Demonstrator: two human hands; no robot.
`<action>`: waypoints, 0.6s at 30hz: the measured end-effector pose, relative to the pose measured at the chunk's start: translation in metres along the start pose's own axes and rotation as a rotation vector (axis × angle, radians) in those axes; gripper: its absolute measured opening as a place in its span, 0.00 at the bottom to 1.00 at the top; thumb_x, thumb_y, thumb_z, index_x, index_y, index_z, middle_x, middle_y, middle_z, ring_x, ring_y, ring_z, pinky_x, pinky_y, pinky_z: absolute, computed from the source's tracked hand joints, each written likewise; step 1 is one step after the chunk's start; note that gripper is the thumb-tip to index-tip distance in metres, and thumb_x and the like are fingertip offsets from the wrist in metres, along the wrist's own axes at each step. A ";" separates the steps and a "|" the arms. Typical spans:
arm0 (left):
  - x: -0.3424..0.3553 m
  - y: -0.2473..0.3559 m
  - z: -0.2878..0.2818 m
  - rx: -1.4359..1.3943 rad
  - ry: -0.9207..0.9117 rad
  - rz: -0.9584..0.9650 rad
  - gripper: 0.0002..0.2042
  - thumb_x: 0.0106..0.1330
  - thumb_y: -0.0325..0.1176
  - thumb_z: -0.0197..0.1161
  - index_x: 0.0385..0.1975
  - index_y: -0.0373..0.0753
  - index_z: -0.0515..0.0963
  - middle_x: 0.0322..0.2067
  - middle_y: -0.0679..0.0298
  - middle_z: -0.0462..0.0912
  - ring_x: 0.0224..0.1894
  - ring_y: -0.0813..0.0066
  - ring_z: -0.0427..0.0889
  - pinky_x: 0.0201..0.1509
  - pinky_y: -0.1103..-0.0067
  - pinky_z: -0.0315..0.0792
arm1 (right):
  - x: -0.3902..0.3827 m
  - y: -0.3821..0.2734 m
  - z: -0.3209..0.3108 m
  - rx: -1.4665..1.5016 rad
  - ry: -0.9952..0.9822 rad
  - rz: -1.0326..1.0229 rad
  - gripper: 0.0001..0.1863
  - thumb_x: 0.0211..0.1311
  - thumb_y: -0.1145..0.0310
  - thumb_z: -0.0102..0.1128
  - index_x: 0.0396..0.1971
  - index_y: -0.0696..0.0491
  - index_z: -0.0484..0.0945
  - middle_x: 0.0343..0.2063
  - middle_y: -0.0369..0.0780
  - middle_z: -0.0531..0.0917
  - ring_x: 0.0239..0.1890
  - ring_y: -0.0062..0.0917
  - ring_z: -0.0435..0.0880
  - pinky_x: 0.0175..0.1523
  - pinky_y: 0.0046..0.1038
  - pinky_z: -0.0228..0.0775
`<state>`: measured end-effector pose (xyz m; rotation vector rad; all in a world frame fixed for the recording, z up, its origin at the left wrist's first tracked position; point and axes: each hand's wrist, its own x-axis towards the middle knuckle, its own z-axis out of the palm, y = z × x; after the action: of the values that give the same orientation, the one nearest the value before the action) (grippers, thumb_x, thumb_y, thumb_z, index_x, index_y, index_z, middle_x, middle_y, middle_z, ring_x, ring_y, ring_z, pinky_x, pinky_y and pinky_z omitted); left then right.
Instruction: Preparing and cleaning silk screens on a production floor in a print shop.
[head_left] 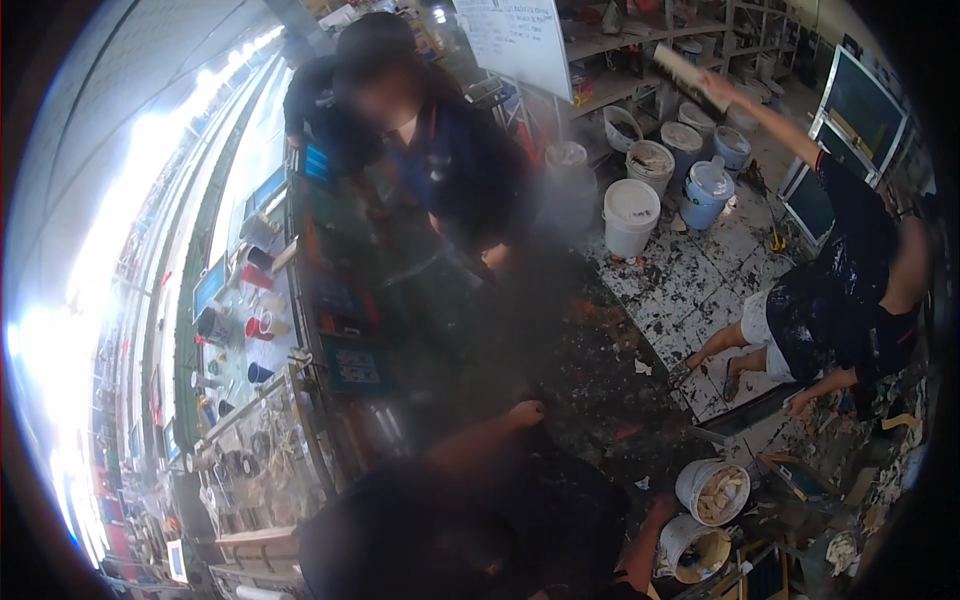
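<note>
My left hand is held out in front of my dark clothing, above the dark, stained floor. Its fingers look curled, and anything inside them is hidden. At the lower right, my right hand hangs beside two white buckets. The upper bucket holds pale scraps, and the lower bucket also has pale matter inside. Blur hides the right fingers, and I cannot see whether that hand touches a bucket.
A person stands ahead; another person at right raises a pale board. Lidded pails stand near shelves. Framed screens lean at right. Along the left runs a bench with cups. Scraps litter the floor.
</note>
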<state>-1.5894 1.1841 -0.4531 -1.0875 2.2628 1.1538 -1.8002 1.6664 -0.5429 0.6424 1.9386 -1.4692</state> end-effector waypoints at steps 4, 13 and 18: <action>-0.001 0.016 0.014 -0.179 -0.035 0.039 0.16 0.62 0.36 0.58 0.47 0.40 0.82 0.36 0.60 0.86 0.34 0.69 0.85 0.42 0.72 0.79 | 0.011 -0.044 0.021 0.105 -0.047 -0.318 0.04 0.45 0.75 0.59 0.24 0.53 0.76 0.21 0.35 0.76 0.20 0.21 0.75 0.25 0.25 0.67; -0.005 0.019 0.053 -0.073 -0.080 0.027 0.17 0.61 0.40 0.57 0.47 0.42 0.83 0.43 0.57 0.86 0.48 0.61 0.84 0.56 0.68 0.74 | -0.005 -0.023 0.075 -0.165 -0.138 -0.533 0.05 0.42 0.74 0.60 0.23 0.55 0.80 0.21 0.36 0.80 0.27 0.23 0.77 0.36 0.28 0.70; 0.015 0.015 0.037 0.089 -0.166 0.072 0.18 0.62 0.42 0.56 0.48 0.42 0.83 0.50 0.57 0.83 0.54 0.59 0.80 0.59 0.67 0.72 | -0.022 0.008 0.060 -0.297 -0.044 -0.471 0.07 0.42 0.71 0.61 0.22 0.58 0.80 0.21 0.38 0.81 0.27 0.25 0.78 0.36 0.31 0.71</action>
<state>-1.6115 1.2127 -0.4768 -0.8501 2.2163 1.1155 -1.7689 1.6105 -0.5437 0.0169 2.3136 -1.3942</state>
